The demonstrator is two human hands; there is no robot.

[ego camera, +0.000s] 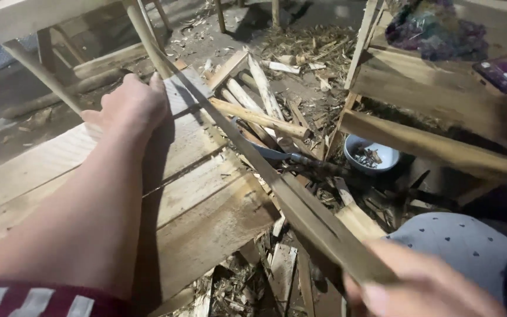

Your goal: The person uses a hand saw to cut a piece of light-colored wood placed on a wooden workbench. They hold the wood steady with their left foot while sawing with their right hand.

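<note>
Here both hands, left (133,105) and right (423,287), grip 1 long flat wooden slat (277,188)

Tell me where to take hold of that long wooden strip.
Probably grip the long wooden strip at both ends, from above: it lies slanted over the plank platform, where the left hand and right hand already hold it.

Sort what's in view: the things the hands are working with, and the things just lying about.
In hand:
- long wooden strip, gripped by left hand and right hand
- plank bench under the strip

Lying about:
- bowl with scraps
- cut sticks
- wood shavings
- wooden frame
</note>
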